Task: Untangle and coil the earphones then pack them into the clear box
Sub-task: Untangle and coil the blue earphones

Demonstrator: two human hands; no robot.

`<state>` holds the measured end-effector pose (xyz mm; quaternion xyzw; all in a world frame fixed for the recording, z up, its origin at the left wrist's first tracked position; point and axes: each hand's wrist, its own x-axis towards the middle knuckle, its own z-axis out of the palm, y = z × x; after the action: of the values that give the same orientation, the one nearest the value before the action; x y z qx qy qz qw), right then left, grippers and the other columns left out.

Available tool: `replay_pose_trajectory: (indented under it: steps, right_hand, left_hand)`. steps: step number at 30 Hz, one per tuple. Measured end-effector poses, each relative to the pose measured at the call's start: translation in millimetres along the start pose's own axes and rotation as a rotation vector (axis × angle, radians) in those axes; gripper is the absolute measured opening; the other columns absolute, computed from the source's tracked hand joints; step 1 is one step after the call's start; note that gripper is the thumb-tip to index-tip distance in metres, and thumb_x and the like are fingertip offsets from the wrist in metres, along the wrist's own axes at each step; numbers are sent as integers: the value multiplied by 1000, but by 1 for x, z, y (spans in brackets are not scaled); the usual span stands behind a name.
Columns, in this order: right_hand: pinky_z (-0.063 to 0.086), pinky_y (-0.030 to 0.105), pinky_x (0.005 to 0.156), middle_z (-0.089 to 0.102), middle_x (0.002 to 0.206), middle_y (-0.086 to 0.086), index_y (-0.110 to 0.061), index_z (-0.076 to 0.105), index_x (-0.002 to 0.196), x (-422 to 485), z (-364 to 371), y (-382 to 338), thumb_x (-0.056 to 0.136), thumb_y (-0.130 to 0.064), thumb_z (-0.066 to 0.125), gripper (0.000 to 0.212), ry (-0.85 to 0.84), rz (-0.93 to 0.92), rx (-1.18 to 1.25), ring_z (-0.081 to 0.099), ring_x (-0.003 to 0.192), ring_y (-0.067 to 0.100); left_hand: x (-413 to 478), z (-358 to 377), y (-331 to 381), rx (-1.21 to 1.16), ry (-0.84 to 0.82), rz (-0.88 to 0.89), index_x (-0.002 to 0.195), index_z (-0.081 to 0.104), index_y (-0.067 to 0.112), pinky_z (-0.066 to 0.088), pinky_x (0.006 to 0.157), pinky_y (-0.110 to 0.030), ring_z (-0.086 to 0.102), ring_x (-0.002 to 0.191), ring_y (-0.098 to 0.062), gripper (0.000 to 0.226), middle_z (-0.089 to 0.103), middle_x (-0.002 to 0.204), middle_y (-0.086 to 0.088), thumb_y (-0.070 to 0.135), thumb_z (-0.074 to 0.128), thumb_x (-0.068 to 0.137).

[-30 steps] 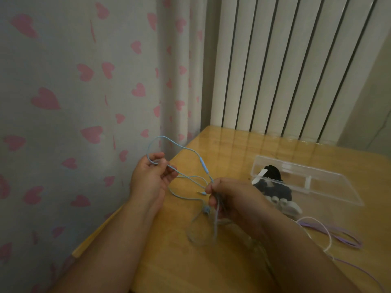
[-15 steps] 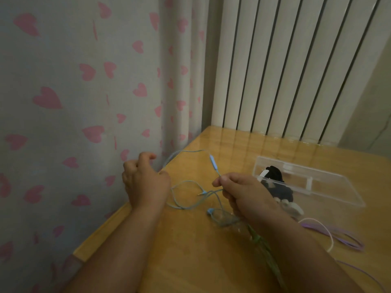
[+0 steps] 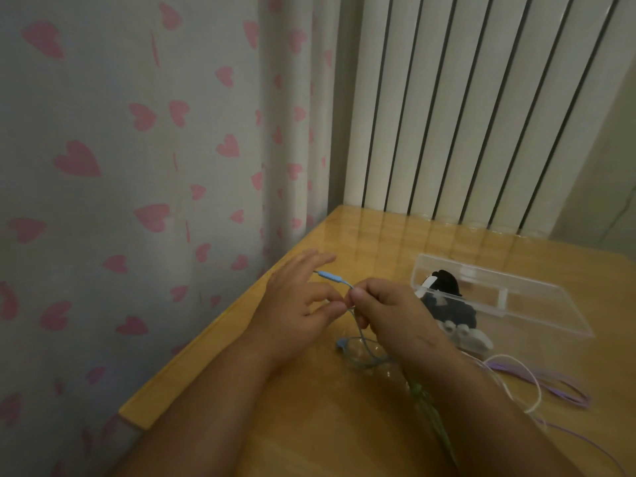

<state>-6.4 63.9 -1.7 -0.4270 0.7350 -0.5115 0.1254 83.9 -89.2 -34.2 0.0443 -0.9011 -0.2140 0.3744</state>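
Observation:
The light-blue earphones' cable runs through my right hand (image 3: 389, 315), which grips it in curled fingers. The cable's inline remote (image 3: 331, 277) sticks out up and left of that fist. Below the fist, blue loops (image 3: 361, 352) and one earbud lie on the wooden table (image 3: 309, 407). My left hand (image 3: 296, 304) sits right beside the right one. Its thumb and a fingertip meet at the cable and its other fingers are stretched out. The clear box (image 3: 537, 304) lies open to the right, with black earphones (image 3: 447, 297) bundled in its left end.
White earbuds (image 3: 461, 333) lie at the box's near left corner, and a white cable (image 3: 530, 376) and a purple cable (image 3: 557, 390) trail across the table to the right. A green cable (image 3: 421, 395) shows under my right forearm. The table's left edge borders a heart-patterned curtain.
My left hand let go of the wide loop, then moved right to meet my right hand. The blue cable between them has shortened, and the slack now lies in loops on the table.

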Motion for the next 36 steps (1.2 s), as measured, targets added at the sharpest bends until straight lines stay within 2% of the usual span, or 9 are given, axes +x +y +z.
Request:
replay_pose_trajectory:
  steps: [4,10,15,18,23,27,29,32,36]
  right_hand:
    - [32,15,46,55,54,-7,-14,68,81,2,-1,0,97,-26,52,26,39,41,61,40,44,0]
    - [38,27,47,51,54,6,-2,70,92,-2,-5,-7,97,-38,50,41,42,149,280,44,46,16]
    - [48,44,76,57,52,4,-15,75,68,4,-11,-10,76,-18,60,17,23,222,246,53,66,25]
    - [43,40,69,65,61,6,-6,71,81,-1,-11,-8,87,-7,58,14,2,170,250,53,70,25]
    - [51,20,62,70,73,-3,-19,68,87,-2,-8,-9,95,-23,58,13,129,44,-25,61,67,6]
    - [56,32,64,63,70,0,-9,64,92,-1,-8,-12,98,-15,53,14,223,-13,184,58,58,9]
    - [55,31,51,59,70,2,-6,61,97,-2,-7,-15,98,-14,51,14,193,14,313,50,50,11]
    - [36,26,38,57,67,5,-4,59,98,-3,-10,-11,99,-17,51,16,89,96,335,38,42,12]
    - [27,24,41,56,63,2,-3,61,92,-2,-14,-6,97,-15,54,16,-39,160,395,33,43,11]
  left_hand:
    - [0,3,2,-113,-134,-24,72,63,24,45,81,-35,56,89,-6,29,61,85,11,43,46,86]
    - [1,2,6,-51,103,-89,72,52,21,34,66,-26,41,71,-3,28,44,74,11,36,42,93]
    - [1,-6,2,165,353,-286,80,57,15,43,66,-39,55,82,-27,41,56,87,-2,45,31,88]
    - [0,-13,3,253,502,-396,79,56,10,36,60,-36,55,78,-36,39,56,89,-11,41,34,90]
    - [0,-18,4,263,630,-530,86,62,10,34,65,-34,56,86,-36,18,55,105,-12,22,51,95]
    - [1,-16,1,300,608,-526,82,68,10,42,80,-41,54,99,-34,16,55,117,-11,20,58,89]
    - [2,-15,0,367,581,-553,81,70,11,39,88,-44,50,109,-34,17,56,122,-10,23,61,87]
    - [1,-15,-3,421,578,-611,83,70,10,36,90,-45,47,113,-34,18,56,122,-10,25,61,88]
    - [-1,-19,-4,442,467,-717,97,71,10,35,93,-43,44,114,-33,27,53,124,-8,30,54,92]
